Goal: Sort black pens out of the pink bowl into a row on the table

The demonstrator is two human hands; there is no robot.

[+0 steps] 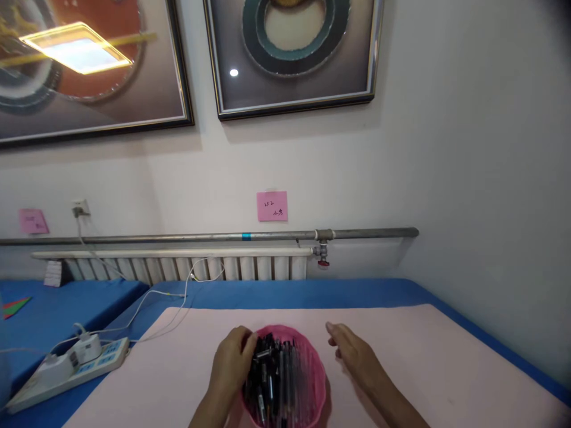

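Observation:
A pink basket (317, 364) full of several black pens (273, 375) stands on a pale pink mat (423, 362) near the front edge of the table. My left hand (232, 359) curls round the basket's left rim, fingers bent over the edge and touching the pens. My right hand (352, 351) hovers just right of the basket, fingers stretched out and apart, holding nothing.
A white power strip (66, 370) with plugged chargers and cables lies at the left on the blue table cover (312, 292). Behind the table are a radiator (187, 267), a metal pipe (214, 236), pink sticky notes (272, 206) and framed pictures (289, 53) on the wall.

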